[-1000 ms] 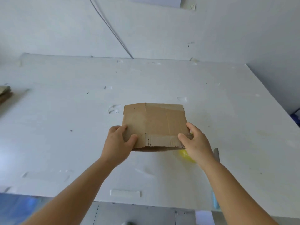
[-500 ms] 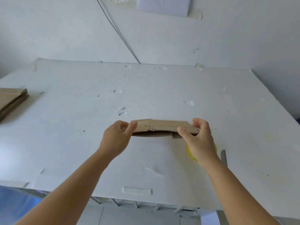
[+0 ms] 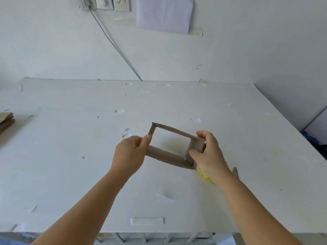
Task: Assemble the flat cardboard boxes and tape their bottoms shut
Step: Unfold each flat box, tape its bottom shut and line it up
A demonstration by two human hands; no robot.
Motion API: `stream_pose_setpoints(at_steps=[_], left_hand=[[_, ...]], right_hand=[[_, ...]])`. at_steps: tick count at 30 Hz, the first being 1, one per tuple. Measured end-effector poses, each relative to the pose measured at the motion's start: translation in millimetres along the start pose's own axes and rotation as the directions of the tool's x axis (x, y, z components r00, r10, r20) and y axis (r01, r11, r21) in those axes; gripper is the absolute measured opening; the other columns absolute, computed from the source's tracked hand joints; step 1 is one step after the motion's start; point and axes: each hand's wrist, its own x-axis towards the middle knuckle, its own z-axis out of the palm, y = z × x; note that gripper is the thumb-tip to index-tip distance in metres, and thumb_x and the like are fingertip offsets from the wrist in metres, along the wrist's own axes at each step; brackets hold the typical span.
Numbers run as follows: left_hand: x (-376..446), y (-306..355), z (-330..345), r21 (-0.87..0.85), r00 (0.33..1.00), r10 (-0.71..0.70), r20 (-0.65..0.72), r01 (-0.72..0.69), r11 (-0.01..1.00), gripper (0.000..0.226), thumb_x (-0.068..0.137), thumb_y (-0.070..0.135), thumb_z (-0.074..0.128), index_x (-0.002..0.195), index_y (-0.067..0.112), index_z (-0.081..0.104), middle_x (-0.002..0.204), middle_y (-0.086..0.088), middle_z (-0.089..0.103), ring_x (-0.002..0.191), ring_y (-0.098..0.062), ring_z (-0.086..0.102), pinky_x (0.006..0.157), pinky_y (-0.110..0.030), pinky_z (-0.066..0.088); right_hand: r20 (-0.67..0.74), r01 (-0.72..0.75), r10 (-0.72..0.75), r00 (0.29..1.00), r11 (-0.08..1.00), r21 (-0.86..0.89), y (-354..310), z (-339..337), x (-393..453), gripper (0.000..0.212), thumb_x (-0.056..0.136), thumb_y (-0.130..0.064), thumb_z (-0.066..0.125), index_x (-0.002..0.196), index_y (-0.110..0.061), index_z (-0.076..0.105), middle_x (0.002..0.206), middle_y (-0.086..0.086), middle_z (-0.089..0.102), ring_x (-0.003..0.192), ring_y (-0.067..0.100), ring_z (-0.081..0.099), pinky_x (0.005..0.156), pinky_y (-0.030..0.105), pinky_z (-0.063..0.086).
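I hold a small brown cardboard box [image 3: 166,154] above the white table, seen end-on as an open four-sided tube with the table visible through it. My left hand [image 3: 130,154] pinches its left wall between thumb and fingers. My right hand [image 3: 208,154] grips its right wall, thumb on the inside face and fingers over the outer edge. A yellow roll of tape [image 3: 203,175] lies on the table just under my right wrist, mostly hidden by it.
A stack of flat cardboard [image 3: 6,121] lies at the table's left edge. A grey blade-like tool [image 3: 235,172] rests beside the tape. The white table [image 3: 70,165] meets a wall at the back, where a cable [image 3: 115,46] hangs from a socket.
The box lay flat between my hands a second ago, then turned edge-on. Now it is spread open into a rectangular tube. The camera has tilted up, showing more wall.
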Motion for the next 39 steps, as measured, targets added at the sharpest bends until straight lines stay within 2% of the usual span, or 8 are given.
stream_pose_setpoints(at_steps=[4,13,18,22,24,28,32,39], left_hand=[[4,1,-2,-0.012,1.0,0.029,-0.002,-0.029,0.999,0.056,0.093,0.046,0.045,0.067,-0.003,0.053,0.071,-0.02,0.063,0.056,-0.016,0.045,0.054,-0.029,0.033],[10,-1,3,-0.123,0.997,0.071,-0.005,-0.071,0.99,0.012,0.086,0.041,0.06,0.089,0.029,0.06,0.076,0.008,0.065,0.071,-0.013,0.063,0.065,-0.028,0.05],[8,-11,11,-0.052,0.959,0.251,0.13,-0.247,0.968,0.074,0.088,0.069,0.024,0.088,0.012,0.071,0.093,0.007,0.059,0.091,-0.002,0.053,0.07,-0.008,0.037],[7,-21,14,-0.116,0.922,0.334,0.196,-0.317,0.941,0.067,0.075,0.083,0.015,0.094,0.045,0.067,0.098,0.024,0.048,0.104,0.011,0.043,0.075,0.001,0.031],[11,-24,18,-0.086,0.925,0.346,0.154,-0.337,0.938,0.075,0.07,0.089,0.02,0.09,0.037,0.07,0.098,0.015,0.051,0.096,0.007,0.047,0.071,0.001,0.032],[21,-19,28,-0.093,0.956,0.289,0.046,-0.284,0.954,0.049,0.081,0.065,0.053,0.111,0.027,0.06,0.109,0.01,0.052,0.088,-0.003,0.053,0.075,-0.012,0.038],[33,-20,37,-0.203,0.955,0.275,0.109,-0.249,0.947,0.063,0.092,0.03,0.057,0.147,0.029,0.026,0.142,0.018,0.034,0.123,0.0,0.039,0.099,-0.022,0.034],[28,-8,52,-0.223,0.958,0.287,-0.009,-0.282,0.933,0.012,0.09,0.02,0.061,0.081,0.027,0.065,0.103,0.014,0.055,0.098,0.0,0.052,0.071,-0.008,0.039]], right_hand=[[-0.09,-0.018,0.028,0.996,0.994,0.109,-9,-8,1,0.035,0.086,-0.014,0.061,0.119,-0.023,0.054,0.088,-0.007,0.059,0.066,0.008,0.053,0.051,0.007,0.041],[-0.093,0.032,-0.022,0.995,0.993,0.114,-11,-12,5,0.01,0.086,-0.031,0.064,0.089,-0.022,0.065,0.089,-0.008,0.064,0.078,0.005,0.06,0.067,0.021,0.047],[0.006,0.074,-0.075,0.997,0.99,0.117,5,-9,-2,0.049,0.094,-0.058,0.03,0.11,-0.029,0.066,0.118,-0.04,0.049,0.113,-0.02,0.042,0.092,0.0,0.03],[-0.049,0.128,-0.123,0.991,0.986,0.105,20,2,-8,0.063,0.085,-0.066,0.021,0.115,-0.029,0.062,0.131,-0.022,0.048,0.122,-0.006,0.042,0.091,-0.002,0.028],[-0.158,0.152,-0.141,0.977,0.987,0.058,19,8,-6,0.049,0.094,-0.055,0.032,0.116,-0.02,0.06,0.124,-0.012,0.053,0.113,-0.002,0.05,0.082,-0.005,0.031],[-0.218,0.169,-0.161,0.962,0.986,0.015,17,10,9,0.046,0.096,-0.03,0.045,0.139,-0.017,0.036,0.132,-0.014,0.037,0.094,-0.015,0.05,0.072,0.0,0.039],[-0.178,0.208,-0.222,0.959,0.974,-0.09,23,11,23,0.045,0.095,-0.029,0.051,0.138,-0.024,0.04,0.131,-0.016,0.042,0.092,-0.003,0.052,0.077,0.015,0.043],[-0.253,0.177,-0.197,0.947,0.979,-0.1,23,4,36,0.021,0.093,-0.026,0.056,0.087,-0.011,0.068,0.1,-0.008,0.067,0.086,0.007,0.06,0.072,0.001,0.037]])
